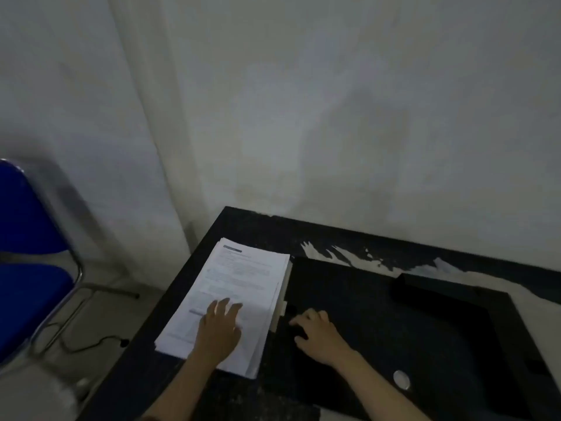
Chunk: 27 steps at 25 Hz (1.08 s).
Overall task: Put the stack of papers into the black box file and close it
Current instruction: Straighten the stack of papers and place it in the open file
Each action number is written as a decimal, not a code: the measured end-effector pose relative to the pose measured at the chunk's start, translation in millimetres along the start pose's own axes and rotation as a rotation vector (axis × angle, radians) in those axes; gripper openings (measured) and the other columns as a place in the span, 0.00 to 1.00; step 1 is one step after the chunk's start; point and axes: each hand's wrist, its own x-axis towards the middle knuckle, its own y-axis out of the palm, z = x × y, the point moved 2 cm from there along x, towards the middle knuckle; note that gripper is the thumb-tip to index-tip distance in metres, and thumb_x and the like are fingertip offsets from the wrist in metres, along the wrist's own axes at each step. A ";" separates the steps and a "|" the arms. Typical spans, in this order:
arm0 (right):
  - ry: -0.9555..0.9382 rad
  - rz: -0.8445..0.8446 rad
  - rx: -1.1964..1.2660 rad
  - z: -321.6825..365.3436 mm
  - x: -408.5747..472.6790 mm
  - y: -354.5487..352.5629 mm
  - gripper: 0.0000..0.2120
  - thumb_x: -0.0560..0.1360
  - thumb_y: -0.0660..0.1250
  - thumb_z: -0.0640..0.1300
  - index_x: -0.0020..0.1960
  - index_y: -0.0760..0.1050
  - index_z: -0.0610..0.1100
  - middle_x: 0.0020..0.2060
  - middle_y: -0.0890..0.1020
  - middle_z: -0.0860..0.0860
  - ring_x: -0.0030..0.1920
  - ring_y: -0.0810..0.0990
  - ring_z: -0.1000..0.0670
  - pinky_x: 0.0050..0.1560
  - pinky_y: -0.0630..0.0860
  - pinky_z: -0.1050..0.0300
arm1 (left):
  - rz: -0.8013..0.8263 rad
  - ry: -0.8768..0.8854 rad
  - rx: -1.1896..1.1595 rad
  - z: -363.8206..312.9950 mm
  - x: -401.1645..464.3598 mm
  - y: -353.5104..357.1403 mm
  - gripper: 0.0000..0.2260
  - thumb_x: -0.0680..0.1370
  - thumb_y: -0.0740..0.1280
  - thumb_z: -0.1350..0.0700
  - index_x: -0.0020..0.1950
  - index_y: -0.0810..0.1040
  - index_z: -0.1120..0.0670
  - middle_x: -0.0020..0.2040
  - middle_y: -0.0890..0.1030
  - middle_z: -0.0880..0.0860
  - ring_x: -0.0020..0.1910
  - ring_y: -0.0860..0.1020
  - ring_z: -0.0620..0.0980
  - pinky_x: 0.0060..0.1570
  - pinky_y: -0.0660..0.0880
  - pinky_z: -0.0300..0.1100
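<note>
A stack of printed white papers (239, 284) lies on the left part of a dark table (258, 229). My left hand (220, 326) rests flat on the near half of the stack, fingers spread. Right beside the stack lies the black box file (394, 323), flat, with a round metal ring (401, 379) near its front. My right hand (315, 332) sits at the file's left edge with the fingers curled onto the edge of its lid. Whether the lid is lifted at all I cannot tell in the dim light.
The table stands against a pale wall (334, 117) and its far edge is chipped white. A blue chair (30, 262) with a metal frame stands to the left, with a cable (91, 344) on the floor beneath it.
</note>
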 end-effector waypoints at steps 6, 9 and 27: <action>0.050 0.031 -0.092 31.7 5.2 46.5 0.29 0.77 0.56 0.51 0.74 0.48 0.50 0.75 0.49 0.47 0.73 0.46 0.41 0.73 0.46 0.39 | 0.190 -0.104 0.052 15.0 -6.7 16.0 0.28 0.80 0.57 0.49 0.76 0.47 0.43 0.79 0.45 0.51 0.77 0.46 0.57 0.74 0.55 0.58; 0.101 -0.002 0.016 44.2 5.7 55.2 0.31 0.76 0.56 0.51 0.74 0.46 0.51 0.74 0.50 0.48 0.73 0.47 0.41 0.73 0.46 0.40 | 0.164 -0.105 0.054 16.8 -6.1 18.6 0.28 0.79 0.58 0.48 0.76 0.47 0.43 0.79 0.45 0.50 0.77 0.47 0.56 0.73 0.56 0.58; 0.199 -0.087 1.241 47.8 -9.9 19.5 0.25 0.72 0.58 0.26 0.59 0.61 0.52 0.49 0.76 0.50 0.51 0.77 0.49 0.44 0.81 0.48 | -0.016 -0.099 -0.330 7.5 -4.9 -6.6 0.21 0.79 0.61 0.51 0.72 0.64 0.50 0.74 0.64 0.53 0.72 0.63 0.54 0.70 0.62 0.52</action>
